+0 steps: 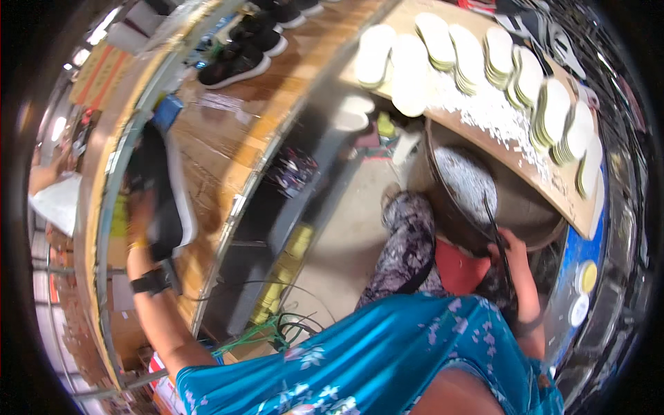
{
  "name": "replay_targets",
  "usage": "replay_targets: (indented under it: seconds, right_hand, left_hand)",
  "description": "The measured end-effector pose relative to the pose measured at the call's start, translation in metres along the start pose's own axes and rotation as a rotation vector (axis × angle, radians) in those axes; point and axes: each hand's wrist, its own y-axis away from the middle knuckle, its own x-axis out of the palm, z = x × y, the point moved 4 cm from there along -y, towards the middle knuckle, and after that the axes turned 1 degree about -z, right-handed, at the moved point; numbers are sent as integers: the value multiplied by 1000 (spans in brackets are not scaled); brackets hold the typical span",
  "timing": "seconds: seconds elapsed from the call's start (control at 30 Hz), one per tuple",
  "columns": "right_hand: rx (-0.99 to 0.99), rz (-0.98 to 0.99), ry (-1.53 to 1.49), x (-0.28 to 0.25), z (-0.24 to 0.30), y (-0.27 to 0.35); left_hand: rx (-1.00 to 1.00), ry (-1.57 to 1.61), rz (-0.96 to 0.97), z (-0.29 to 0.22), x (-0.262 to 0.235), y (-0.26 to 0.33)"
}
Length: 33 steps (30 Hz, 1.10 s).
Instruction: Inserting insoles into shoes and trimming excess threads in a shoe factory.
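Note:
At the left, a black shoe (173,200) with a white sole lies lengthwise on the wooden bench. My left hand (142,211) is against its side, the fingers smeared by motion, so their grip cannot be made out. On the right, my right hand (510,246) is closed around a dark slender tool (490,211); its working end is not clear. The tool's upper tip reaches to the rim of a big brown round tub (532,214). Inside the tub is a mass of whitish bits (465,181).
Stacks of pale insoles (553,114) line a board (477,131) strewn with white scraps (508,131). More black shoes (238,62) stand on the far bench. A grey shelf (259,235) runs below the bench, with green cords (280,328) near its foot. Another person's hand (45,176) shows at far left.

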Motion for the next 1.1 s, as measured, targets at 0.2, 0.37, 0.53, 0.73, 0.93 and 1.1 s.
replay_targets:
  seconds: [0.2, 0.37, 0.53, 0.73, 0.93, 1.1]
  right_hand:
    - [8, 24, -11, 3, 19, -5]
    - [-12, -31, 137, 8, 24, 7]
    - [65, -105, 175, -3, 3, 18]
    - [359, -257, 108, -29, -43, 42]
    - [373, -535, 153, -57, -101, 88]
    - [418, -835, 66, -121, -181, 161]
  left_hand:
    - [-465, -197, 247, 219, 102, 40]
    - [-576, -286, 187, 212, 110, 50]
    - [135, 197, -513, -16, 13, 28]
    - [728, 1044, 182, -337, 25, 154]
    - [687, 752, 932, -437, 247, 267]
    - [559, 633, 1036, -356, 386, 303]
